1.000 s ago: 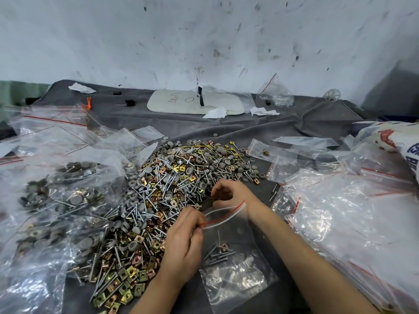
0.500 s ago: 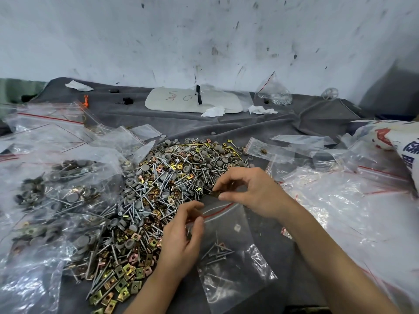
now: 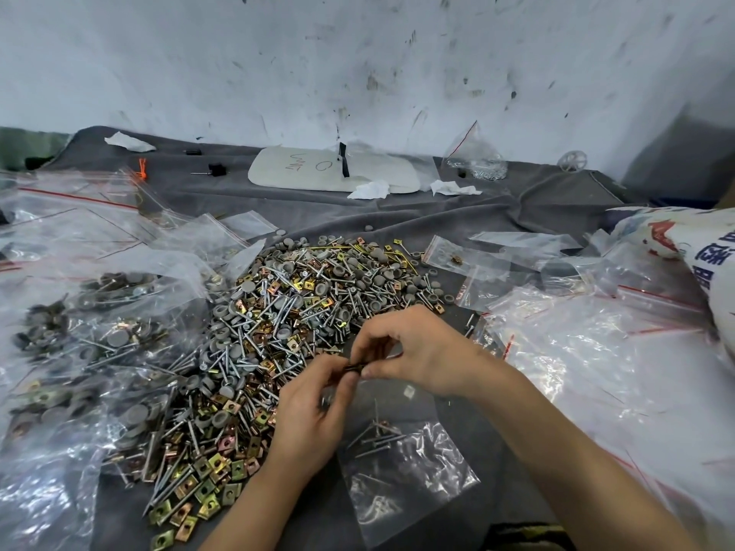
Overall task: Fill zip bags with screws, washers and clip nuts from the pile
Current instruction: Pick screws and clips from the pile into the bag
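Head view: your left hand fingers curled, pinching mouth of zip bag. Your right hand thumb and forefinger pinch small dark part at same mouth, kind unclear. Bag lies flat on tabletop, just right of pile, few screws inside. Film likely thin, limp, slippery: grip stiffer zip strip. Hardware small, hard, sharp-tipped; may roll.

Low in the centre, the left hand and right hand meet fingertip to fingertip, pinching the top edge of a clear plastic zip bag holding a few screws; left of them spreads a pile of silver screws, grey round washers and brass-coloured square clip nuts; filled clear bags crowd the left edge; empty clear bags the right; all on a crumpled grey cloth.
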The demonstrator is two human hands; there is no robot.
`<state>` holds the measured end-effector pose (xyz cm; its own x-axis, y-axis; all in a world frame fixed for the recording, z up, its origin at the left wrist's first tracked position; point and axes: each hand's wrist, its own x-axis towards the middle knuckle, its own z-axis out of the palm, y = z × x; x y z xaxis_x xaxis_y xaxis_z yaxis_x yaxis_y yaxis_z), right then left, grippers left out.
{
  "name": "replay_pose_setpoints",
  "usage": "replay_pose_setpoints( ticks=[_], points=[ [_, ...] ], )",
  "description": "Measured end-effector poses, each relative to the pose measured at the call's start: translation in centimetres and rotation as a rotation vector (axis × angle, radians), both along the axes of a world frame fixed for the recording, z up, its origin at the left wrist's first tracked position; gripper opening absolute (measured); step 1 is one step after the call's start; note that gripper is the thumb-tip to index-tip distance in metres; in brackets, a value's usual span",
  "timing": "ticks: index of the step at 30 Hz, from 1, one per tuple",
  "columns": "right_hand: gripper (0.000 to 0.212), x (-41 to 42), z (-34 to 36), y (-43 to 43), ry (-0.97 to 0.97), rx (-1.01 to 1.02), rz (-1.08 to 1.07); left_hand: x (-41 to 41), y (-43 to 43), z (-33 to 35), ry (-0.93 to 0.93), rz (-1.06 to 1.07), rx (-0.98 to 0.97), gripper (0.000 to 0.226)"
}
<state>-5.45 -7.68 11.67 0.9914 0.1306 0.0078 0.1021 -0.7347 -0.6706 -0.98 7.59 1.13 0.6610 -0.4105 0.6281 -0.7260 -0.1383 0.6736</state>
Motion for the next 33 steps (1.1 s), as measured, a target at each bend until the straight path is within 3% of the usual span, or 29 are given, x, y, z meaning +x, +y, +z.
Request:
replay_pose_setpoints(
  ticks=[5, 17, 21, 28, 33],
  points=[
    [0.013, -0.5, 0.0, -0.4, 0.016, -0.044, -0.012, -0.2, -0.1, -0.1, -0.004, -0.023, -0.012, 0.018],
    [0.009, -0.9, -0.8, 0.3, -0.109, 0.02, -0.084, -0.1, -0.2, 0.0, 0.038, 0.009, -0.056, 0.01],
    [0.009, -0.8, -0.6, 0.1, -0.168, 0.014, -0.115, 0.0, -0.2, -0.4, 0.024, 0.026, -0.036, 0.022],
    [0.013, -0.9, 0.4, -1.1, -0.171, -0.349, -0.056, -0.4, -0.4, -0.5, -0.086, -0.06, 0.023, 0.008],
    [0.015, -1.4, 0.6, -1.6, -0.182, -0.324, -0.051, -0.2, -0.5, -0.2, -0.075, -0.07, 0.0, 0.008]
  ],
)
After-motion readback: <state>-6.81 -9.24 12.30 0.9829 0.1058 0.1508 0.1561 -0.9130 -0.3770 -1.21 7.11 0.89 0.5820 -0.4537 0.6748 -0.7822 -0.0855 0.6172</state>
